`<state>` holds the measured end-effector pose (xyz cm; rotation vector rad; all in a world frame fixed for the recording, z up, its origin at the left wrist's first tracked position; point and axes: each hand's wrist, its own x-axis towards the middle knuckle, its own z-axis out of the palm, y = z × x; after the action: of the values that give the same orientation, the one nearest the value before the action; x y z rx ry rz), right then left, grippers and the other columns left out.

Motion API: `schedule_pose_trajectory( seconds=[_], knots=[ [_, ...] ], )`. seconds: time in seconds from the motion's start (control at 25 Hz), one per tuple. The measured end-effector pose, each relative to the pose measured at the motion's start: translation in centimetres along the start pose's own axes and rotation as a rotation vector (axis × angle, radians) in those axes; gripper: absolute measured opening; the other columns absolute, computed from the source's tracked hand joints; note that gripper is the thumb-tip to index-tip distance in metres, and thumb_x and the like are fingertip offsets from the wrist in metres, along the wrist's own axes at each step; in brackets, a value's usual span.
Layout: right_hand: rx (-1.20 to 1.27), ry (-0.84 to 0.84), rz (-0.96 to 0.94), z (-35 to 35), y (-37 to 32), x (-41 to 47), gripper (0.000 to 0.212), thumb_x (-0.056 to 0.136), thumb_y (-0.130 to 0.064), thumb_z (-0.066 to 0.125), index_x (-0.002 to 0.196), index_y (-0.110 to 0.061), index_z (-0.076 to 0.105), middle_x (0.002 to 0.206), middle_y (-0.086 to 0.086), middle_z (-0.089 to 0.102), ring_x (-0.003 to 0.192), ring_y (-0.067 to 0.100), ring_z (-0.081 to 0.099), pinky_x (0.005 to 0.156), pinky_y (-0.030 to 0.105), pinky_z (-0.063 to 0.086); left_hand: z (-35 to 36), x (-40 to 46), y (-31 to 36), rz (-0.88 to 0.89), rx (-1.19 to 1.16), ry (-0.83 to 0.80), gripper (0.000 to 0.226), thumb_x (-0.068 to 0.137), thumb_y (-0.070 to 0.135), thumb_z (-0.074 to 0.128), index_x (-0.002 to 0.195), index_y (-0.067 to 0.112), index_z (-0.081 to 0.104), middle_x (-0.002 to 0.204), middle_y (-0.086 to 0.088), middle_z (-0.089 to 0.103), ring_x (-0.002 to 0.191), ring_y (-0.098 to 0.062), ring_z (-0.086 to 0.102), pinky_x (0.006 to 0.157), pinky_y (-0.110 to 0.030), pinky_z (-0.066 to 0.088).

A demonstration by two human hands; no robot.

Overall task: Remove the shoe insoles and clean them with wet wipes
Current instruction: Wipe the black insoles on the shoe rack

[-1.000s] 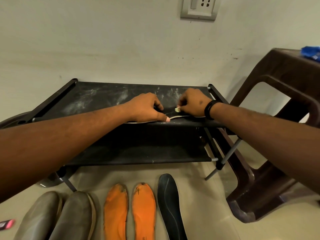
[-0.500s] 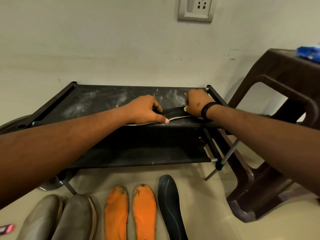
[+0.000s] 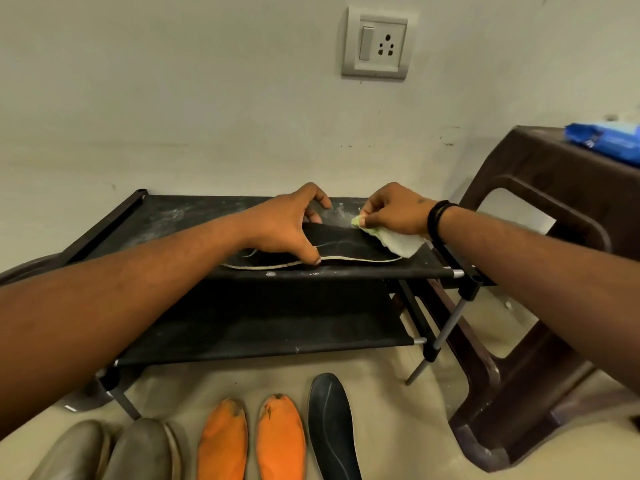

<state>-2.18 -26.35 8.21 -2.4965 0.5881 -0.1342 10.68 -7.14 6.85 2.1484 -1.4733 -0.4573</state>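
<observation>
on the top shelf of the black rack lies the dark insole, flat, its long axis running left to right along the shelf's front edge. over its left half the left hand is spread, fingers arched and thumb tip pressed at the pale near rim, pinning the insole without curling round it. just beyond, over the right end, the right hand pinches a crumpled wet wipe between thumb and fingers, the wipe touching the insole's surface there. so the uncleaned stretch, as i judge it, lies leftward from the wipe, toward the holding hand, and the next stroke probably runs along the long axis (the right hand is the nearer one to do it). down on the floor, left to right, sit two grey shoes, two orange insoles and another dark insole; a blue wipes pack rests on the brown stool at far right.
</observation>
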Motion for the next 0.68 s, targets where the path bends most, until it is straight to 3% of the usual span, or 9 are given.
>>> schedule_pose_trajectory(
  seconds=[0.16, 0.24, 0.32, 0.44, 0.56, 0.68],
  knots=[
    [0.035, 0.02, 0.027, -0.8, 1.1, -0.7, 0.017, 0.082, -0.02, 0.076, 0.089, -0.004, 0.076, 0.082, 0.001, 0.071, 0.076, 0.017, 0.064, 0.067, 0.027, 0.055, -0.5, 0.4, 1.2, 0.117, 0.333, 0.126, 0.071, 0.07, 0.021, 0.082, 0.13, 0.034, 0.045, 0.123, 0.014, 0.05, 0.114, -0.011, 0.041, 0.095, -0.034, 0.039],
    [0.046, 0.055, 0.039, -0.8, 1.4, -0.7, 0.017, 0.082, -0.018, 0.075, 0.088, -0.002, 0.075, 0.085, 0.004, 0.07, 0.078, 0.019, 0.064, 0.069, 0.03, 0.056, -0.1, 0.5, 0.9, 0.058, 0.425, 0.248, 0.047, 0.074, 0.022, 0.078, 0.116, 0.03, 0.057, 0.114, 0.011, 0.055, 0.108, -0.013, 0.048, 0.088, -0.033, 0.042],
    [0.011, 0.063, 0.044, -0.4, 1.5, -0.8, 0.017, 0.083, -0.017, 0.072, 0.089, 0.0, 0.074, 0.089, 0.007, 0.071, 0.082, 0.022, 0.065, 0.074, 0.035, 0.057, -0.2, 0.2, 0.6, -0.104, 0.336, 0.248, 0.013, 0.081, 0.025, 0.074, 0.09, 0.019, 0.067, 0.092, 0.004, 0.07, 0.091, -0.019, 0.066, 0.071, -0.031, 0.049],
    [-0.059, 0.006, 0.027, 0.5, 1.5, -1.1, 0.018, 0.086, -0.017, 0.071, 0.088, 0.001, 0.074, 0.087, 0.008, 0.072, 0.081, 0.021, 0.066, 0.074, 0.035, 0.057, 0.5, -0.4, 0.7, -0.324, 0.111, 0.022, 0.024, 0.088, 0.032, 0.072, 0.078, 0.011, 0.075, 0.069, 0.0, 0.076, 0.067, -0.017, 0.071, 0.071, -0.031, 0.057],
    [0.027, 0.064, 0.038, 0.6, 0.9, -1.1, 0.018, 0.084, -0.017, 0.073, 0.084, 0.001, 0.074, 0.079, 0.001, 0.07, 0.078, 0.019, 0.067, 0.062, 0.028, 0.055, 1.4, -0.3, 1.3, -0.36, 0.038, 0.041, 0.032, 0.091, 0.041, 0.07, 0.082, 0.011, 0.077, 0.069, 0.001, 0.076, 0.065, -0.017, 0.072, 0.071, -0.03, 0.058],
    [0.333, 0.276, 0.139, 0.5, -0.5, -2.0, 0.013, 0.082, -0.015, 0.075, 0.078, -0.002, 0.073, 0.078, 0.008, 0.071, 0.065, 0.02, 0.066, 0.051, 0.026, 0.052, 1.2, -0.2, 2.1, -0.484, -0.274, 0.06, 0.057, 0.091, 0.06, 0.06, 0.094, 0.005, 0.074, 0.076, -0.007, 0.078, 0.058, -0.017, 0.067, 0.055, -0.026, 0.051]
  ],
)
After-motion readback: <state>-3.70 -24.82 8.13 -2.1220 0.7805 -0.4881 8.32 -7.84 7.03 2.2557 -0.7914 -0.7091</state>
